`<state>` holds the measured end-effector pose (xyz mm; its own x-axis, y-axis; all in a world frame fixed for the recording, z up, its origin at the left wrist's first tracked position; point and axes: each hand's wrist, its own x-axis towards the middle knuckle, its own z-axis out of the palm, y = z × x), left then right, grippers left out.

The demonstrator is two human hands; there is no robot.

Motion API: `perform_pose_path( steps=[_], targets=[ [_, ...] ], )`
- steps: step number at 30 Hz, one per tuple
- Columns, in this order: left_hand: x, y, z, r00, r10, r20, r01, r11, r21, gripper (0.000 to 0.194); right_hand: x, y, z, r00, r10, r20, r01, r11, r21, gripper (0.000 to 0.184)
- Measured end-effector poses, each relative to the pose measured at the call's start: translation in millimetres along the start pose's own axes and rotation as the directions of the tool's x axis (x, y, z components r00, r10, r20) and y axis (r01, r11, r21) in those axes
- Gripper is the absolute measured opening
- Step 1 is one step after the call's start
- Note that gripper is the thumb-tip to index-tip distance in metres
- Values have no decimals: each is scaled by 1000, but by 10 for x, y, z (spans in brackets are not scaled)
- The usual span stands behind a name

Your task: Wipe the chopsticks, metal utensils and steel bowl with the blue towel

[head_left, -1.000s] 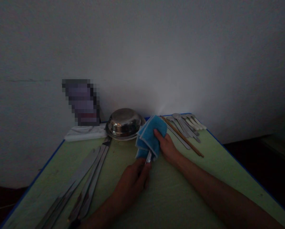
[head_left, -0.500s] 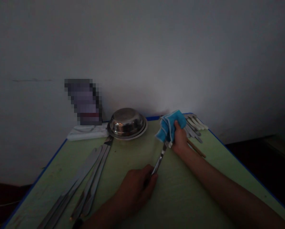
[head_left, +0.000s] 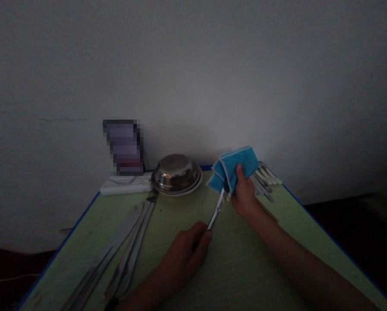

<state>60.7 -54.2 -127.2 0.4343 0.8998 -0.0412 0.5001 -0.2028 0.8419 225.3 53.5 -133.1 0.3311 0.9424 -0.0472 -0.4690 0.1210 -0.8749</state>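
Note:
My left hand (head_left: 190, 248) is closed around the lower end of a slim, shiny metal utensil (head_left: 217, 211), held slanting up and away over the table. The utensil's far end goes into a folded blue cloth (head_left: 240, 162) with pale edging, so its kind cannot be made out. My right hand (head_left: 245, 194) grips that cloth around the far end, thumb on top. Left of my hands lie several long flat metal utensils (head_left: 122, 242), side by side on the table. Beyond my right hand are several pieces of white-handled cutlery (head_left: 268, 174).
An upturned steel bowl (head_left: 176, 172) rests on a plate or dish by the wall. Left of it, a blurred-out device (head_left: 126, 147) leans above a white power-strip-like bar (head_left: 127, 185). Wooden sticks (head_left: 267, 211) lie partly behind my right forearm. The green table (head_left: 232, 268) has blue edges.
The blue cloth looks more spread out over the utensil's far end. Both hands keep their holds, and the whole view has shifted slightly.

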Motion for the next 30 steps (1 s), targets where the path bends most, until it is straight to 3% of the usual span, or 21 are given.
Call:
perform_pose_path(
  steps=[2,4,6,8,11,14,19,21,27,30],
  targets=[
    [-19,98,-114,1000,18,-7,-19,998,-63,28,-54,-224,108,998,62,-6,-61,996,65,35],
    [-16,213,-300,999,41,-11,-42,994,-101,27,-92,-460,209,983,125,135,-142,982,124,32],
    [16,324,-539,998,47,-40,-50,994,-93,27,-111,-662,303,939,127,319,-189,967,170,32],
    [69,417,-791,999,19,-42,-24,994,-107,26,-115,-794,406,904,105,415,-204,958,202,31],
    [132,518,-1082,998,-7,-56,4,998,-55,25,-115,-831,590,887,80,455,-212,946,247,28],
    [120,594,-1197,993,14,-117,-7,998,61,25,-128,-741,758,862,128,490,-278,929,246,25],
    [35,681,-1222,990,24,-139,7,976,219,22,-172,-638,875,874,230,428,-324,932,160,23],
    [45,686,-1248,989,11,-146,26,968,250,23,-181,-651,894,887,250,389,-347,916,202,23],
    [150,593,-1339,943,-34,-331,105,974,200,31,-150,-715,959,926,277,259,-363,844,395,17],
    [141,532,-1374,933,-32,-359,132,957,257,29,-133,-732,963,934,289,211,-355,823,444,18]
  ],
)
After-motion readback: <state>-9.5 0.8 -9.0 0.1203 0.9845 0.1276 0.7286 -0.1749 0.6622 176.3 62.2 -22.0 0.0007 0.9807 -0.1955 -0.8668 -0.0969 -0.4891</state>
